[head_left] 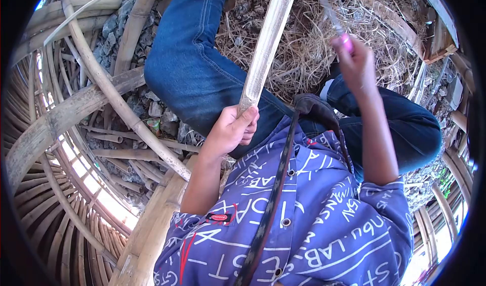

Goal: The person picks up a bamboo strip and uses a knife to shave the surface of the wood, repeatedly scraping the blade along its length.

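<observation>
My left hand [234, 129] is closed around the lower end of a long split bamboo strip [267, 46], which slants up past the top edge of the view. The strip's pale inner face is turned upward. In my right hand [356, 66] is a knife [346, 42] with a pink handle. Its blade points up and to the left, smeared by motion, over the shavings and apart from the strip. Both hands are above my bent legs in blue jeans [192, 78].
Fine bamboo shavings [298, 53] cover the ground ahead. Curved bamboo poles [96, 73] and stacked bamboo pieces crowd the left side, with grey rubble [109, 40] between them. A thick bamboo log [147, 235] lies at lower left. A wooden frame corner [438, 51] stands at upper right.
</observation>
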`<state>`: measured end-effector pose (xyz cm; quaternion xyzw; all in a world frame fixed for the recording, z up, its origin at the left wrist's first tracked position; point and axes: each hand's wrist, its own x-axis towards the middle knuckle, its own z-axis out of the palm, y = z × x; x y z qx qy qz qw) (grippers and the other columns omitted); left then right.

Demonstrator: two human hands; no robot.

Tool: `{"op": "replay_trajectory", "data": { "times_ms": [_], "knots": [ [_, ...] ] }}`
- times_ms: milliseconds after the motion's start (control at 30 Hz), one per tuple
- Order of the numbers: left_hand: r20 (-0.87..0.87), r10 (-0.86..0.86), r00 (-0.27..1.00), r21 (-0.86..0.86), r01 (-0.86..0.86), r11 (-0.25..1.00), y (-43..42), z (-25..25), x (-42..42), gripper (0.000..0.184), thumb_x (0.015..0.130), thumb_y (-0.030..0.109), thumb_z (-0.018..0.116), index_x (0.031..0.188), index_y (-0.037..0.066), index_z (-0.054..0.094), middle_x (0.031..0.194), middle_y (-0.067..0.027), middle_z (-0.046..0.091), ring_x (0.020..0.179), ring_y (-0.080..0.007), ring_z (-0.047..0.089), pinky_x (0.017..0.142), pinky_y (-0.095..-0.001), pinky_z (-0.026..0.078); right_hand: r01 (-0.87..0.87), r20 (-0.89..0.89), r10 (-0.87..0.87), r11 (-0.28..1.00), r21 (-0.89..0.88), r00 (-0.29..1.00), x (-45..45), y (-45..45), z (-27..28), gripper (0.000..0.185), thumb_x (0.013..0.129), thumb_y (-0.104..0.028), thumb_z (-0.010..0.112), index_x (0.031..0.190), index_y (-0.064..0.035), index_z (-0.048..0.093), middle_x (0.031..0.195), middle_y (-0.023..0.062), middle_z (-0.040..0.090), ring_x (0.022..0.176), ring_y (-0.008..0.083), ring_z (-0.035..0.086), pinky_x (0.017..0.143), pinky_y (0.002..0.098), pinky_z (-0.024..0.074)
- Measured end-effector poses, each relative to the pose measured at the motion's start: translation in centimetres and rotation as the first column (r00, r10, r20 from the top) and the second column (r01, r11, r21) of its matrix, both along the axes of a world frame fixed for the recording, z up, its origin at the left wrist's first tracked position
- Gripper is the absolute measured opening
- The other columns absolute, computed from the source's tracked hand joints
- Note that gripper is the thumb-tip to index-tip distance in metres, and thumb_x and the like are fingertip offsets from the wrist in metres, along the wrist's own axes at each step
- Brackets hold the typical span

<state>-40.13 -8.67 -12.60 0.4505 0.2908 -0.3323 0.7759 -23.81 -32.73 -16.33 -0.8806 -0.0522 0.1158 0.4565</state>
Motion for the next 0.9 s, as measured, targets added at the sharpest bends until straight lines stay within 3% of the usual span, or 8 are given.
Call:
{"op": "replay_trajectory", "data": {
  "times_ms": [33, 133, 200, 267, 367, 467, 567, 900],
  "knots": [
    [-0.001, 0.000, 1.000, 0.009, 0.000, 1.000, -0.1, -0.1, 0.0, 0.038, 0.097, 0.038, 0.049, 0.073, 0.009, 0.042, 0.057, 0.0055, 0.033, 0.045, -0.0022, 0.029, 0.039, -0.0186, 0.024, -0.047, -0.070, 0.050, 0.998, 0.034, 0.996, -0.9, 0.7, 0.1, 0.028, 0.088, -0.032, 0.064, 0.084, -0.0042, 0.067, 0.052, 0.0016, 0.050, 0.048, 0.0089, 0.042, 0.045, 0.0288, 0.0341],
    [0.000, 0.002, 1.000, 0.036, -0.002, 0.999, -0.6, -0.2, 0.0, 0.037, 0.097, 0.037, 0.049, 0.074, 0.009, 0.042, 0.057, 0.0051, 0.034, 0.045, -0.0024, 0.031, 0.039, -0.0185, 0.026, -0.141, 0.084, 0.136, 0.989, 0.052, 0.987, -2.6, 2.9, -0.2, 0.016, 0.086, -0.022, 0.063, 0.085, -0.0054, 0.065, 0.062, 0.0149, 0.058, 0.052, 0.0329, 0.055, 0.051, 0.0405, 0.0434],
    [-0.005, 0.014, 1.000, 0.055, -0.014, 0.998, -1.0, -0.3, 0.0, 0.037, 0.097, 0.036, 0.049, 0.074, 0.009, 0.042, 0.057, 0.0047, 0.035, 0.045, -0.0027, 0.032, 0.039, -0.0186, 0.028, -0.266, 0.171, 0.269, 0.963, -0.042, 0.948, -2.9, 3.9, 0.4, 0.011, 0.083, -0.016, 0.062, 0.083, -0.0043, 0.063, 0.067, 0.0160, 0.060, 0.062, 0.0381, 0.058, 0.056, 0.0440, 0.0460],
    [0.004, 0.023, 1.000, 0.046, -0.023, 0.999, -1.4, -0.3, -0.1, 0.036, 0.097, 0.035, 0.049, 0.074, 0.009, 0.042, 0.056, 0.0034, 0.038, 0.044, -0.0040, 0.035, 0.039, -0.0198, 0.031, -0.292, 0.149, 0.303, 0.952, -0.092, 0.941, -3.0, 4.9, 1.6, 0.014, 0.079, -0.017, 0.062, 0.075, -0.0031, 0.063, 0.065, 0.0174, 0.059, 0.064, 0.0382, 0.060, 0.057, 0.0449, 0.0470],
    [0.042, 0.002, 0.999, 0.087, -0.006, 0.996, -2.0, 0.3, 0.2, 0.034, 0.098, 0.033, 0.048, 0.075, 0.008, 0.042, 0.057, 0.0017, 0.040, 0.044, -0.0053, 0.037, 0.039, -0.0213, 0.033, -0.273, -0.076, 0.267, 0.957, -0.096, 0.961, -3.1, 5.9, 2.4, 0.028, 0.074, -0.025, 0.064, 0.058, -0.0021, 0.060, 0.058, 0.0205, 0.057, 0.061, 0.0394, 0.060, 0.058, 0.0476, 0.0475],
    [0.106, -0.014, 0.994, 0.129, 0.000, 0.992, -2.2, -0.4, 0.4, 0.033, 0.099, 0.031, 0.047, 0.076, 0.008, 0.042, 0.057, 0.0011, 0.042, 0.044, -0.0052, 0.036, 0.039, -0.0209, 0.032, -0.278, 0.084, 0.289, 0.952, -0.124, 0.954, -3.3, 6.2, 0.8, 0.027, 0.073, -0.025, 0.064, 0.060, -0.0018, 0.061, 0.059, 0.0204, 0.057, 0.061, 0.0394, 0.060, 0.059, 0.0473, 0.0483],
    [0.040, -0.009, 0.999, -0.029, 0.011, 1.000, -1.8, -0.8, 0.4, 0.031, 0.099, 0.030, 0.046, 0.075, 0.011, 0.040, 0.058, 0.0055, 0.034, 0.044, -0.0024, 0.028, 0.039, -0.0194, 0.023, -0.283, 0.081, 0.305, 0.936, -0.211, 0.949, -2.9, 6.4, 0.8, 0.027, 0.075, -0.025, 0.063, 0.059, -0.0033, 0.062, 0.060, 0.0189, 0.059, 0.061, 0.0387, 0.061, 0.059, 0.0459, 0.0499],
    [0.070, 0.008, 0.998, 0.035, -0.010, 0.999, -2.7, -0.4, 0.6, 0.032, 0.099, 0.030, 0.046, 0.074, 0.012, 0.039, 0.058, 0.0072, 0.031, 0.043, -0.0015, 0.025, 0.038, -0.0194, 0.021, -0.090, 0.313, 0.198, 0.941, -0.326, 0.929, -1.3, 7.0, -0.5, 0.030, 0.083, -0.028, 0.061, 0.061, -0.0079, 0.064, 0.055, 0.0141, 0.059, 0.053, 0.0341, 0.061, 0.051, 0.0424, 0.0501]
  ]
}}
